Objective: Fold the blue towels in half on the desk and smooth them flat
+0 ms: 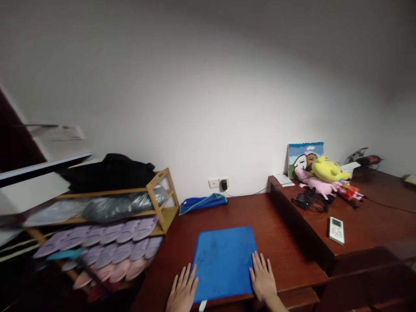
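Note:
A blue cloth (224, 262) lies flat and roughly square on the reddish-brown wooden table (279, 260), with a small white tag (203, 306) at its front edge. My left hand (182, 289) rests flat at the cloth's left edge, fingers stretched out and pointing away from me. At the right edge, my right hand (262, 277) lies flat with its fingers a little spread, fingertips by the cloth's border. Neither hand grips anything. Dark smudges or damp patches show on the cloth.
Behind lies a folded blue cloth with green edging (203, 203), below a wall socket with a black plug (224, 185). On the higher desk at right are plush toys (328, 170), a white remote (336, 230) and cables. A wooden rack (167, 208) of slippers stands left.

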Tool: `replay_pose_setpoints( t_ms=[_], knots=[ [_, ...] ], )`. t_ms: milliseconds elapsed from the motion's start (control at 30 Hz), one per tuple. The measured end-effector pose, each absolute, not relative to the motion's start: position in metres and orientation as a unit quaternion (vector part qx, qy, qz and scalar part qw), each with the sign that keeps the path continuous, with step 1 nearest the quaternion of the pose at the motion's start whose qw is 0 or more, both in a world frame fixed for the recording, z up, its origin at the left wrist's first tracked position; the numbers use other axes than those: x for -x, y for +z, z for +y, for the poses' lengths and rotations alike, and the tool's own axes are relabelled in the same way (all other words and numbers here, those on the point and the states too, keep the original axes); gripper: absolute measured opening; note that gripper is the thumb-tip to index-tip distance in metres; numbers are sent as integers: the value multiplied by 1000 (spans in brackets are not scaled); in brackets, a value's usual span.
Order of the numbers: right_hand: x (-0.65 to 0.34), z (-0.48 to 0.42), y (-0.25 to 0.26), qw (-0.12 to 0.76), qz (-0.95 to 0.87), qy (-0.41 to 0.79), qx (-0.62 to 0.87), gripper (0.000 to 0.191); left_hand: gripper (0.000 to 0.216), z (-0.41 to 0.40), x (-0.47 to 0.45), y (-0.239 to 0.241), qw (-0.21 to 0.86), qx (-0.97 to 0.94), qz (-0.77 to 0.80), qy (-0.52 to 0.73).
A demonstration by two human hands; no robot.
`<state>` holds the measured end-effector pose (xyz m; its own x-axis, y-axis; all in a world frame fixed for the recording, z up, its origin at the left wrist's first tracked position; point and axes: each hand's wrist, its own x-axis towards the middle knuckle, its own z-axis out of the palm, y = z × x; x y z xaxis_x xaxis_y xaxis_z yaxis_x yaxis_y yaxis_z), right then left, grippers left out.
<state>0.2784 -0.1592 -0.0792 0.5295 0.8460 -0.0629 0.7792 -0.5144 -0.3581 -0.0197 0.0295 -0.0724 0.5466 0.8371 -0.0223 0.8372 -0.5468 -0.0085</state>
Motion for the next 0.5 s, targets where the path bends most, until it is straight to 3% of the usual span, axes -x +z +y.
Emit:
replay_pose_setpoints(
  t_ms=[200,500],
  knots=[
    [-283,-163,-89,82,-468,97,874,68,56,50,58,-82,-11,-856,516,34],
    [-260,-112,-74,98,-485,76,866,65,55,61,56,-88,-17,-843,524,120]
  ],
)
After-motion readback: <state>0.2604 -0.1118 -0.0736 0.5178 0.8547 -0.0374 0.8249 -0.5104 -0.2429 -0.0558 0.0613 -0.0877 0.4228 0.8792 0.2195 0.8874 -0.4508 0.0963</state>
